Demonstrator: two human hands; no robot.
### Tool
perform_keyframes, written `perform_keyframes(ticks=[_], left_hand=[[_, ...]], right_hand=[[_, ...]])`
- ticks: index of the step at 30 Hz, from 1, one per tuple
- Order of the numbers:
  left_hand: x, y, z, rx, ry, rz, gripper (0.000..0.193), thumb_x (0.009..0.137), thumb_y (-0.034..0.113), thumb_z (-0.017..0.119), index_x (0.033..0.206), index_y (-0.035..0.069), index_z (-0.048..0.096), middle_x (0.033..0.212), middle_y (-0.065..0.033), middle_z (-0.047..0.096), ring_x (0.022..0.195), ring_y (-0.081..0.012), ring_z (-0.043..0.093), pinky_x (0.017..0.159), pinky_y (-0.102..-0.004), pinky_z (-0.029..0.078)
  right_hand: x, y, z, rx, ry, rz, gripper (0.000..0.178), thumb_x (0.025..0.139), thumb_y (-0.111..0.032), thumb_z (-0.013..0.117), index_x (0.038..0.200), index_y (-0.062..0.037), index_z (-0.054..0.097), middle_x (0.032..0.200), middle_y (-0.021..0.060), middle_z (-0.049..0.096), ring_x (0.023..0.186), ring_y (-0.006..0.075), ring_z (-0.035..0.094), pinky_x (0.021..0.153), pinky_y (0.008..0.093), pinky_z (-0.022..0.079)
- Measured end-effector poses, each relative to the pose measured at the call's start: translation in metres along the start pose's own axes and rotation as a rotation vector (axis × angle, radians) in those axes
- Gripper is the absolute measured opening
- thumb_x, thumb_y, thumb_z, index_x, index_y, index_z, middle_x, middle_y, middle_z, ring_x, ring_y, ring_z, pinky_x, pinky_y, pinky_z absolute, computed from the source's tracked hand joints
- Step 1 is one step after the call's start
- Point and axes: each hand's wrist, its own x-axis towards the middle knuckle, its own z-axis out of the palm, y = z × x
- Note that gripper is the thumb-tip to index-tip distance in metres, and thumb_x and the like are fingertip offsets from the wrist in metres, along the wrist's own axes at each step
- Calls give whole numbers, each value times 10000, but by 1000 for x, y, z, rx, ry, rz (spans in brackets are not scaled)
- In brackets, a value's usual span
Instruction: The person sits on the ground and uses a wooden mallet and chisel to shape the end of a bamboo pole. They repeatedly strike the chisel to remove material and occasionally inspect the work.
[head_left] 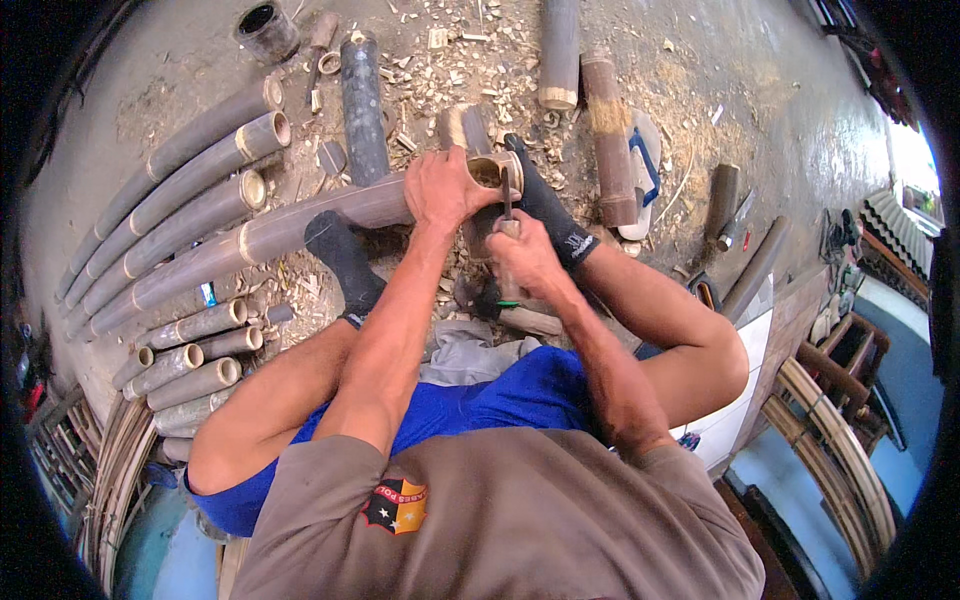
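1. Toward the left edge of the floor [190, 95] stretches the far end of a long bamboo pole [290, 229]; its near, open end lies between the person's 2 feet, beside the right sock [545, 195].
2. Judging by its length and thick wall, the pole is probably stiff and fairly heavy, awkward at the far end, yet easy to roll because it is round.
3. Its smooth skin may slip a little under a palm; the cut rim could splinter or split along the grain.
4. A good hold seems to be just behind the open end, with fingers clear of the blade.
5. The left hand [440, 188] has that hold, curled over the pole, its thumb close to the blade.
6. The right hand [525, 258] is closed around the handle of a bladed tool [507, 188], blade pointing away from the body at the opening; whether it touches the wall I cannot tell.
7. The pole looks grey-brown, with pale rings at its joints and a light, yellowish rim around a hollow.
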Motion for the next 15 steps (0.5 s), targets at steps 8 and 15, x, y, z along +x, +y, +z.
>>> perform_keyframes(ticks=[8,15], left_hand=[[2,1,26,-81,137,-34,812,562,692,842,1024,42,691,925,-154,725,917,-300,692,870,-427,463],[12,-40,5,-150,-202,251,878,611,685,836,1206,74,628,1133,-213,702,1061,-393,677,899,-499,536]], right_hand=[[60,-105,-83,-849,-473,54,320,804,-267,701,992,-10,671,719,92,675,585,198,656,514,358,542],[7,-66,-34,-396,-173,86,354,868,-305,711,1098,-37,695,820,80,708,686,208,663,602,382,544]])
